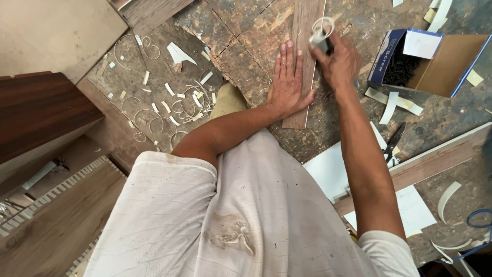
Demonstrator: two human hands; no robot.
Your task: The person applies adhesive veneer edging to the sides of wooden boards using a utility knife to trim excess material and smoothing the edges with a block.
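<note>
A narrow brown wooden strip (306, 25) lies lengthwise on the worn, stained workbench (246, 46). My left hand (288, 82) lies flat on the strip's near part, fingers spread, pressing it down. My right hand (338, 61) is closed around a small grey hand tool (320, 37) held at the strip's right edge, with a pale thin curl of edge banding looping up from it. My white shirt fills the bottom of the view.
An open blue-and-brown cardboard box of dark screws (425, 61) stands at the right. Black scissors (393, 141) lie on white sheets beside a long board (435, 161). Curled shavings and pale offcuts (169, 102) litter the left. Dark wood panels (36, 110) lie at far left.
</note>
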